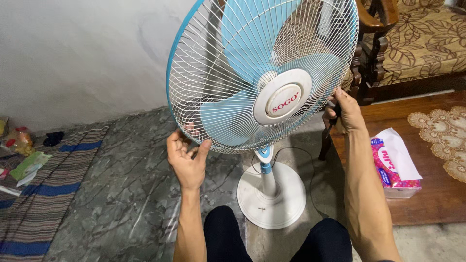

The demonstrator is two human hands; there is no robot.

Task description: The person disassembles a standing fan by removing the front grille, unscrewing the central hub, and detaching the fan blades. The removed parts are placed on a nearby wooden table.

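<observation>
The white wire-grilled pedestal fan with 3 pale blue blades (262, 73) stands ahead. Left hand (187, 157) fingers curl on its lower rim; right hand (345, 112) grips its side. Uneven pulling could topple it.

The light is soft, even and indoor, moderately bright, with no hard beam showing. The wall (82, 53) reads flat grey-white, brighter toward the top. The stone floor (121, 194) carries a faint sheen, and a dim shadow lies around the fan base (272, 196). The white grille (262, 73) is crisp, each wire distinct, with no glare on its hub. The left hand (187, 157) and right hand (345, 112) are sharp, without motion blur. Wide-angle stretch shows at the edges: the rug (39, 194) and the forearms splay outward. The far corners look slightly softer.
</observation>
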